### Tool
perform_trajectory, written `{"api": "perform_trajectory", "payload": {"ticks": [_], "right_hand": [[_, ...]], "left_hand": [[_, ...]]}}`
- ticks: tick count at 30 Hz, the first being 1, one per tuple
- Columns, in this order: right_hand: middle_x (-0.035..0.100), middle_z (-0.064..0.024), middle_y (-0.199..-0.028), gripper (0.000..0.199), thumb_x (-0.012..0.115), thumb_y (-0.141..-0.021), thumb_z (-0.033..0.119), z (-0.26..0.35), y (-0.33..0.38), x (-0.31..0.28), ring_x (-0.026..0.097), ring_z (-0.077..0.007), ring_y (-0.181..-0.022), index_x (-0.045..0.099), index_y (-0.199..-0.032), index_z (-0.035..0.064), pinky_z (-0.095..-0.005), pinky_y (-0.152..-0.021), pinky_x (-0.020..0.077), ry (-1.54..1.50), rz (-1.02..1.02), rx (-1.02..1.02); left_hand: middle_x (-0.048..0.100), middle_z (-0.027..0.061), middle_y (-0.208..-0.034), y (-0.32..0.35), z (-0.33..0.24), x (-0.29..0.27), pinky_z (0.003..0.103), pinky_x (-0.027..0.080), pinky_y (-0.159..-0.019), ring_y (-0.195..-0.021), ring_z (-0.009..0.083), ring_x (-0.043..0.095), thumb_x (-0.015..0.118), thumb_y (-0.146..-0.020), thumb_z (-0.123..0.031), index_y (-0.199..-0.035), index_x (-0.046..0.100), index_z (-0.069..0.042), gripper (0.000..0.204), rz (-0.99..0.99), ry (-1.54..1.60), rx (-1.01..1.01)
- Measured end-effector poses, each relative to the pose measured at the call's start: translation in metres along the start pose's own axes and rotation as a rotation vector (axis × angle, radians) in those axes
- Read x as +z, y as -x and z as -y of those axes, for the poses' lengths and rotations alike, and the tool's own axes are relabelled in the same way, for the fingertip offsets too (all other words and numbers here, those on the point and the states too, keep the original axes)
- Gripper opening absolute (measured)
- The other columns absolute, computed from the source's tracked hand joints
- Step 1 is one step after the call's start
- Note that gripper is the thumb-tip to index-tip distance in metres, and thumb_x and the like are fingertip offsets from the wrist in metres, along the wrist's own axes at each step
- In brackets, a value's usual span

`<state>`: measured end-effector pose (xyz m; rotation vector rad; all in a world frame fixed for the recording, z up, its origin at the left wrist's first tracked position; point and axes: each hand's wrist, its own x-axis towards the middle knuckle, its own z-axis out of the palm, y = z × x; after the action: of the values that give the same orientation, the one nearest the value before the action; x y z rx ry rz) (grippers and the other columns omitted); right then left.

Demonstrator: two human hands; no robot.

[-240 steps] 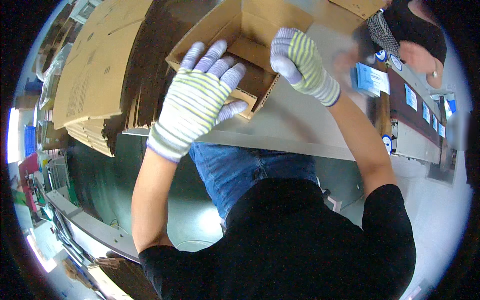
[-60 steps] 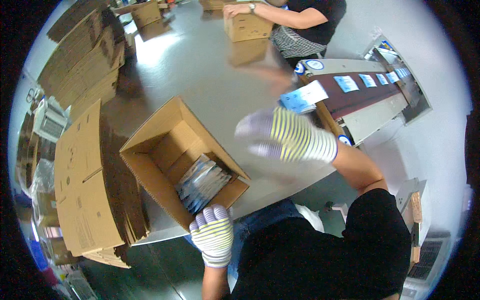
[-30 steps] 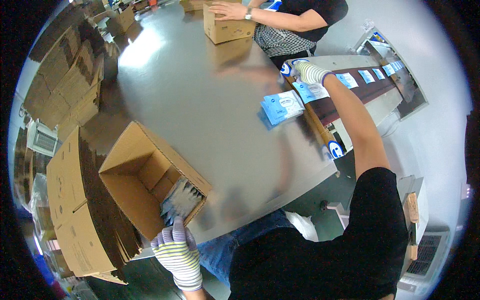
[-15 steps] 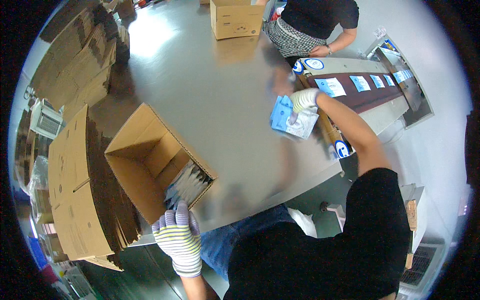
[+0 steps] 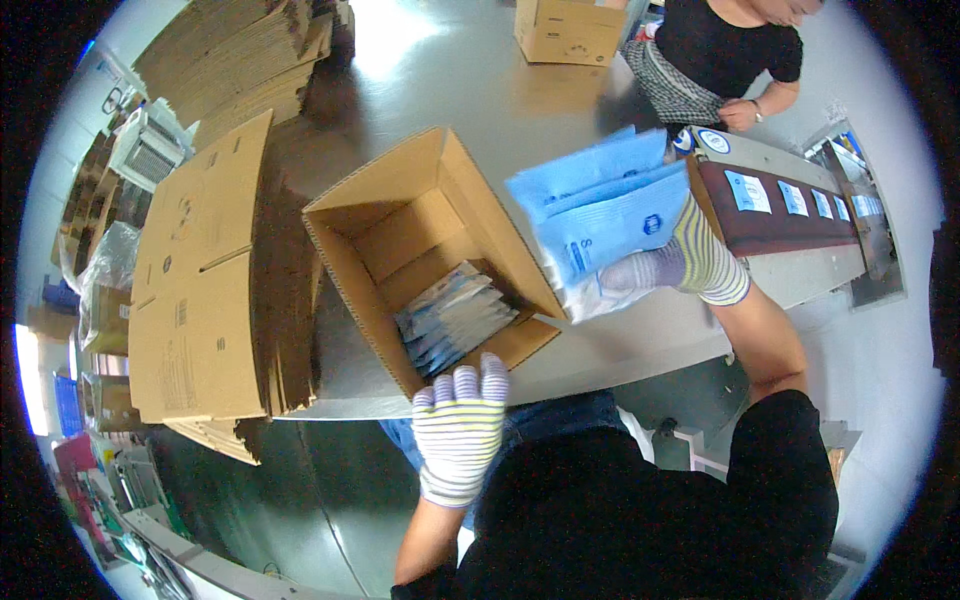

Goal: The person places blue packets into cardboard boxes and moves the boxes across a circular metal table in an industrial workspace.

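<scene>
In the head view, filling looks only partway along. The open box, at the centre, has a row of packed pouches along its near end; bare cardboard shows beyond them and its top is unsealed. Right of it, the right hand clamps blue pouches, thumb in front, outside the box. The left hand, lower centre, has fingers close together at the near rim; whether they grip, I cannot tell. More pouches lie on the belt, upper right.
</scene>
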<state>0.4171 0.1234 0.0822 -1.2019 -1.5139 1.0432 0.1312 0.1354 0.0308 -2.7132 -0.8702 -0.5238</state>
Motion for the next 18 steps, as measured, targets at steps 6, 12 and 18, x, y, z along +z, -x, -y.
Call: {"api": "perform_trajectory", "payload": {"ticks": [6, 12, 18], "right_hand": [[0.061, -0.0183, -0.099, 0.050, 0.073, -0.071, 0.026, 0.049, -0.098, 0.086, 0.061, -0.0331, -0.091, 0.051, -0.107, 0.0000, -0.0414, -0.082, 0.0508, 0.881, 0.128, -0.267], [0.046, -0.0241, -0.131, 0.081, 0.073, -0.074, 0.039, -0.003, -0.097, 0.135, 0.049, -0.0399, -0.118, 0.038, -0.135, -0.0016, -0.0485, -0.101, 0.0398, 1.267, 0.681, -0.179], [0.057, -0.0178, -0.120, 0.057, 0.068, -0.077, 0.034, 0.015, -0.072, 0.090, 0.054, -0.0333, -0.113, 0.052, -0.121, 0.0022, -0.0429, -0.095, 0.0450, 0.949, 0.228, -0.559]], "left_hand": [[0.050, 0.0005, -0.076, 0.009, -0.012, -0.006, 0.032, 0.036, -0.055, -0.064, 0.0142, 0.051, 0.052, -0.077, -0.021, -0.104, 0.057, -0.011, 0.029, 0.056, -0.037, -0.013], [0.053, 0.0016, -0.079, 0.020, -0.022, -0.004, 0.032, 0.039, -0.058, -0.066, 0.0159, 0.051, 0.052, -0.078, -0.022, -0.104, 0.058, -0.010, 0.029, -0.037, -0.015, 0.010], [0.049, 0.0013, -0.073, 0.014, -0.007, -0.001, 0.034, 0.036, -0.058, -0.063, 0.0161, 0.049, 0.053, -0.077, -0.021, -0.103, 0.058, -0.010, 0.029, -0.024, 0.002, -0.035]]}}
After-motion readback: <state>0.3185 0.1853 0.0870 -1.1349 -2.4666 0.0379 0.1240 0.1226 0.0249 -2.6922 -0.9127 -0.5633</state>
